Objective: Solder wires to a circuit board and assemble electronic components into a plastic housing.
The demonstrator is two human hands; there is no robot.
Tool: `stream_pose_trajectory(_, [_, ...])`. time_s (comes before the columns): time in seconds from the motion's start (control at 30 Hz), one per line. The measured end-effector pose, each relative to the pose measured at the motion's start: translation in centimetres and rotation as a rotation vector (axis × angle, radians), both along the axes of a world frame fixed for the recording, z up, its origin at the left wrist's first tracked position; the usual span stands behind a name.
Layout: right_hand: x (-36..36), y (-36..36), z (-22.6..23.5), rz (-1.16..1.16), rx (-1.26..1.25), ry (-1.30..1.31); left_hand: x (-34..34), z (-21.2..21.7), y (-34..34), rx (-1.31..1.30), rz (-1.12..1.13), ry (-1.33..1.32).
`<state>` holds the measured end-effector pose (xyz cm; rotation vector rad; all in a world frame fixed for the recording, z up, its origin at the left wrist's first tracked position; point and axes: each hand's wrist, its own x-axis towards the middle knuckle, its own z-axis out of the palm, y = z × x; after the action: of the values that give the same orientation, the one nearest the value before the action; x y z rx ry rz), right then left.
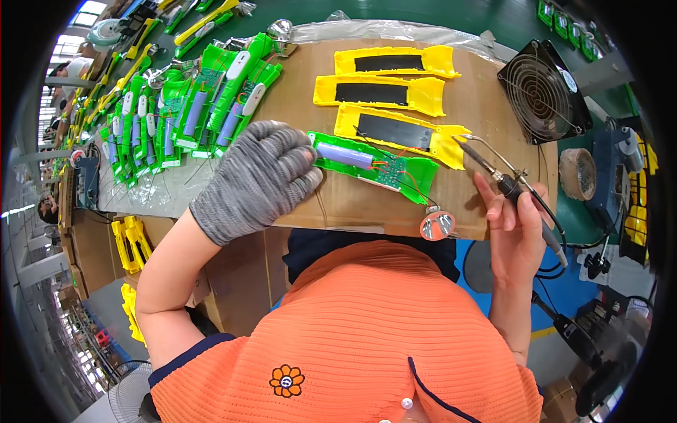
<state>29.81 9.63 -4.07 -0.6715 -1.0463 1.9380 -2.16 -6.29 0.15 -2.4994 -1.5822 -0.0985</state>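
Knit-gloved L hand [257, 174]: fingers tog. at grn plastic shell [417, 173], grip unclear; R hand [518, 227] pinching soldering iron [509, 186].

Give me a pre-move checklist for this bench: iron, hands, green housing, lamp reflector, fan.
1. Soldering iron gripped in the right hand: ok.
2. Iron tip off the nearest yellow half-shell: cannot tell; they overlap in this view.
3. Both hands gloved: not ok; left hand gloved, right bare.
4. Green housing open side up: ok; lavender battery cell and circuit board exposed.
5. Lamp reflector well back from the near cardboard edge: not ok; it's right at it.
6. Cooling fan running: cannot tell.
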Motion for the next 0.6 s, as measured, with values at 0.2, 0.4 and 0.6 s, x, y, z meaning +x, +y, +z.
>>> stream_pose_trajectory(0.2, [0.0, -1.6, 0.1, 0.062, -0.021, -0.028, 1.9, -0.8, 1.7, 0.028, 0.064, -0.428])
stream_pose_trajectory(0.4, [-0.2, -1.9, 0.1, 0.091, 0.015, -0.025, 3.9, -0.4, 4.1, -0.158, 0.114, -0.632])
stream_pose_trajectory(0.6, [-0.4, -2.0, 1.0, 0.127, -0.004, -0.152, 4.8, 0.6, 4.5, -0.233, 0.189, -0.512])
